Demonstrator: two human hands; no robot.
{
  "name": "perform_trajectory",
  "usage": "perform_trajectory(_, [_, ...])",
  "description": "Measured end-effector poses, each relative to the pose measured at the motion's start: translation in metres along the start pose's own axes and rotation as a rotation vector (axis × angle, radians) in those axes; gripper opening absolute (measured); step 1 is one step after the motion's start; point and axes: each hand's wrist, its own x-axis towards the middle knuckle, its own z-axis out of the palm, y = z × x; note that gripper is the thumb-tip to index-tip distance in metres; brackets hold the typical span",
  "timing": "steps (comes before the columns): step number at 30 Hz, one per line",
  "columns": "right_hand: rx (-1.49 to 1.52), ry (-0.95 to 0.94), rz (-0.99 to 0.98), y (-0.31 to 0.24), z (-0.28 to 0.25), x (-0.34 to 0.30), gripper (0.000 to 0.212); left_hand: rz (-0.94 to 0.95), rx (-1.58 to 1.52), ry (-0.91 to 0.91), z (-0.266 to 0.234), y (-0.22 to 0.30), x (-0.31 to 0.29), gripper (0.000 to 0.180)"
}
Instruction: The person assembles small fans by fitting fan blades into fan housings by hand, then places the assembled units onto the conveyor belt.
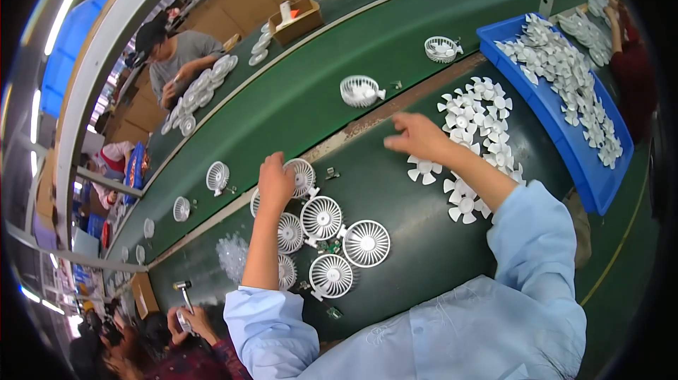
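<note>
My left hand (276,181) is over a cluster of white round fan housings, beside the rim of one housing (301,178). Its fingers are bunched and partly hidden, so a grip on a housing cannot be made out. Other slotted housings (321,218) lie close together on the dark green bench, with small green circuit boards (333,246) wired among them. My right hand (418,135) hovers with thumb and fingers apart, nothing visible between them. It is just left of a spread of white fan blades (462,113); one blade wheel (424,169) lies below it.
A blue tray (597,193) heaped with white blades stands at the right. Beyond the bench runs a green conveyor belt (296,122) carrying spaced housings (360,90). Clear plastic pieces (232,256) lie left of my left forearm. A co-worker (185,62) sits across; another holds a hammer (183,294) lower left.
</note>
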Motion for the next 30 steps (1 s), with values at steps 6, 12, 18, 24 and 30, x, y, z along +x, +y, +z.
perform_trajectory(6, [-0.581, -0.142, -0.329, -0.015, -0.016, -0.076, 0.039, -0.055, 0.223, -0.241, 0.006, -0.010, 0.011, 0.021])
perform_trajectory(12, [-0.664, -0.168, -0.234, -0.012, -0.002, -0.089, 0.032, -0.129, -0.036, 0.205, -0.041, 0.017, -0.002, 0.023])
perform_trajectory(18, [-0.205, 0.039, -0.118, -0.039, -0.025, -0.114, 0.018, -0.559, -1.241, -0.060, -0.087, 0.069, -0.070, 0.025])
perform_trajectory(24, [-0.439, 0.039, -0.276, -0.039, 0.005, -0.171, 0.037, -0.705, -1.584, -0.220, -0.068, 0.100, -0.148, 0.027])
perform_trajectory(30, [-0.415, -0.206, -0.230, -0.058, 0.012, -0.196, 0.038, -0.619, -1.689, -0.298, -0.053, 0.142, -0.173, 0.032])
